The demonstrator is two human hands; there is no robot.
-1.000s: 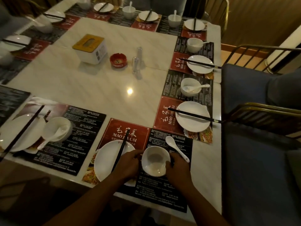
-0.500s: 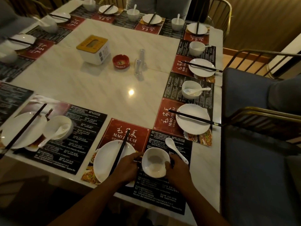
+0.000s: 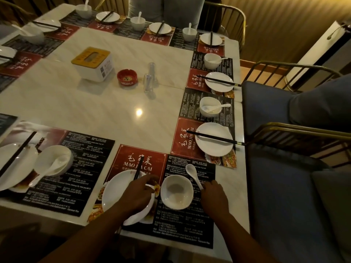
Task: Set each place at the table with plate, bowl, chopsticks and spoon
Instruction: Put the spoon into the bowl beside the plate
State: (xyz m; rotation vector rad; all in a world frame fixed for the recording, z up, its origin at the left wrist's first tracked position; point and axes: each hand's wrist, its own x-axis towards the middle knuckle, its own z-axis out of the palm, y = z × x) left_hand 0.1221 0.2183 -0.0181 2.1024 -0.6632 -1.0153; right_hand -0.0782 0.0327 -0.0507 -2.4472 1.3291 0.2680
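Head view, nearest place setting. Item one: white bowl, upright on the black half of the menu placemat, standing free between my two grips. Item two: white ceramic spoon, lying on the placemat just beyond the bowl, handle running back toward me. My right grip has fingertips at the handle's end; I cannot tell whether they are pinching it or merely touching. Item three: white plate, black chopsticks laid across it. My left grip lies over the plate's right side, fingers bent toward the rim nearest the bowl; I cannot tell whether it grasps anything. Step in hand, by my judgement: spoon into bowl. Method: pinch the handle, lift the scoop clear of the bowl's rim, and lay it inside with the handle resting on the rim. Steady the bowl in case it slides on the placemat. Edges: the placemat's near border runs close to the bench front. The right edge lies near the spoon, with a blue padded chair alongside. Open room: bare marble beyond the placemat. The neighbouring plate stands well apart.
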